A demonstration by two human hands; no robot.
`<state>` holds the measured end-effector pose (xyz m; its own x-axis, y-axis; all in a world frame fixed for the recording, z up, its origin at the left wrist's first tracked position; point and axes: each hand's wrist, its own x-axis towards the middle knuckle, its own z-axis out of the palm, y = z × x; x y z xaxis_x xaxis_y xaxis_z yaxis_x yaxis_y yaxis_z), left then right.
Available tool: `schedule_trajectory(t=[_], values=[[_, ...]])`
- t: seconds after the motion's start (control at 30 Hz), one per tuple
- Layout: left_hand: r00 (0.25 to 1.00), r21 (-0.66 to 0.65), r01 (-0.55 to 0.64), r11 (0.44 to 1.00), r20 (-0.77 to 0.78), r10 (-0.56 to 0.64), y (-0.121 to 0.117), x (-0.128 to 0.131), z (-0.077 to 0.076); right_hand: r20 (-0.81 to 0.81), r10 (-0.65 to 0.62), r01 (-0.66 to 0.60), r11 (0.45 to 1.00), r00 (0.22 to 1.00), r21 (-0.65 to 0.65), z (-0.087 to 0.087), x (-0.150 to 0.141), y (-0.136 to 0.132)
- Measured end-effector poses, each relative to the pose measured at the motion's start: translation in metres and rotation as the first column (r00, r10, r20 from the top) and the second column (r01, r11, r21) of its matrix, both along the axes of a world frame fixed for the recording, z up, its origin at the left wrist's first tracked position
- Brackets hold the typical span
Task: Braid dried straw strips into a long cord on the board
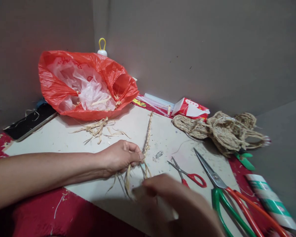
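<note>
My left hand [123, 156] is closed in a pinch on the near end of a thin straw braid [148, 133], which lies stretched away from me over the white board [84, 194]. Loose straw strands [127, 181] fan out below its fingertips. Close to those strands is my right hand [172, 200], smeared by motion. Whether its fingers hold a strand cannot be made out. Small red-handled scissors [185, 172] lie spread on the board just beyond my right hand.
Large shears [215, 182] with green and red handles lie at the right. Coiled braids [224, 131] sit behind them. A red plastic bag [88, 113], loose straw [98, 128] and a dark phone [31, 121] are at the left. Grey walls [187, 49] rise behind.
</note>
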<state>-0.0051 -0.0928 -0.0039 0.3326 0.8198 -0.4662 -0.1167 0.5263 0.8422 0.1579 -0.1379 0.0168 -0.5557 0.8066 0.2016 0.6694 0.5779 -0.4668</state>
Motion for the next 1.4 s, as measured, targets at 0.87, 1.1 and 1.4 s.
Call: schedule_trajectory(t=[0.87,1.1,1.4], values=[[0.978,0.409,0.113,0.906,-0.206,-0.03,0.0,-0.007,0.002,-0.506,-0.566,-0.557,0.098,0.651,-0.825,-0.021,0.004,0.055],[0.968,0.436,0.149,0.888,-0.246,-0.041,-0.004,-0.007,0.001,-0.473,-0.65,-0.524,0.133,0.595,-0.842,-0.024,0.001,0.051],[0.717,0.466,0.526,0.711,-0.693,-0.077,-0.003,-0.011,0.013,-0.317,-0.688,-0.177,0.268,0.653,-0.947,-0.024,-0.01,0.041]])
